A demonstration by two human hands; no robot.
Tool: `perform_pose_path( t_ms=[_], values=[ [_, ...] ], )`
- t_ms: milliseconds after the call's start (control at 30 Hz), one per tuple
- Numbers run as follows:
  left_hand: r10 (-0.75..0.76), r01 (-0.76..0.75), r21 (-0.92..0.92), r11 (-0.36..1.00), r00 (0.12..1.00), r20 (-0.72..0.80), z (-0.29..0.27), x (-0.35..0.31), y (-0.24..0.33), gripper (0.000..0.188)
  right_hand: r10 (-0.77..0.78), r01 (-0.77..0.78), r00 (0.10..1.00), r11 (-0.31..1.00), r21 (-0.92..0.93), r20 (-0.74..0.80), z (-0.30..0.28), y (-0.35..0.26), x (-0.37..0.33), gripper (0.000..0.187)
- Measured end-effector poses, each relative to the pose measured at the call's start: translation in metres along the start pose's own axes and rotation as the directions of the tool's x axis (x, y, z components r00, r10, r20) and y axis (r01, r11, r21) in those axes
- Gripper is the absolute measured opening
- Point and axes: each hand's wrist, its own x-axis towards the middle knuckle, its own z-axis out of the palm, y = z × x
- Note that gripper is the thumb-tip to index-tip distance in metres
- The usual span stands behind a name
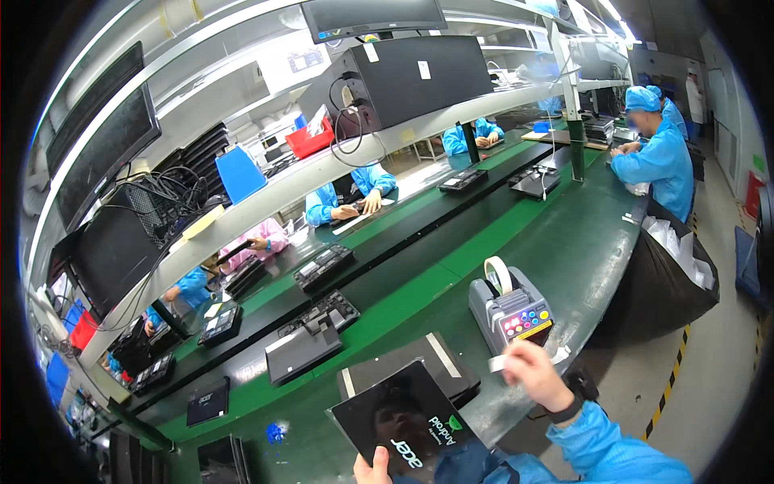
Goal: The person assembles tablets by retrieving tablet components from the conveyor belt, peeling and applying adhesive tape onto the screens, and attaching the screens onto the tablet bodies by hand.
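Observation:
My left hand grips the lower edge of a thin black tablet, its thumb on the glossy face, which bears white and green marks. The tablet is tilted toward me above the near edge of the bench. To the right, my right hand pinches a short strip of white tape between its fingertips. Just beyond that hand stands a grey tape dispenser with a roll on top and coloured buttons. Behind the tablet, partly covered by it, lies a dark flat pad with two whitish strips.
A green bench carries several black devices, among them a dark grey panel unit. Blue scraps lie at the left. A black bag with white waste hangs off the right edge. Co-workers in blue, one at the right, sit along the line.

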Motion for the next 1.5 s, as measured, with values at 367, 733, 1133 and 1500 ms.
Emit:
perform_pose_path(
  t_ms=[367,733,1133,1500],
  values=[
    [-0.006,0.005,0.019,1.000,1.000,0.006,-0.008,-0.003,-0.002,0.033,-0.009,0.144,0.974,0.795,-0.589,0.226,0.062,0.011,0.040,0.031],
    [-0.013,0.013,-0.088,0.996,1.000,-0.008,-0.011,0.005,0.009,0.039,0.223,-0.031,0.872,0.913,-0.406,0.436,0.051,0.016,-0.020,0.023],
    [0.024,-0.019,-0.210,0.978,1.000,0.020,-0.033,-0.004,0.003,0.038,0.144,-0.160,0.954,0.986,0.040,0.263,0.045,0.051,-0.043,0.019],
    [-0.037,0.038,-0.132,0.990,0.999,0.004,-0.033,-0.004,0.002,0.040,-0.030,0.218,0.847,0.930,-0.297,0.530,0.064,0.032,-0.037,0.030]
  ],
)
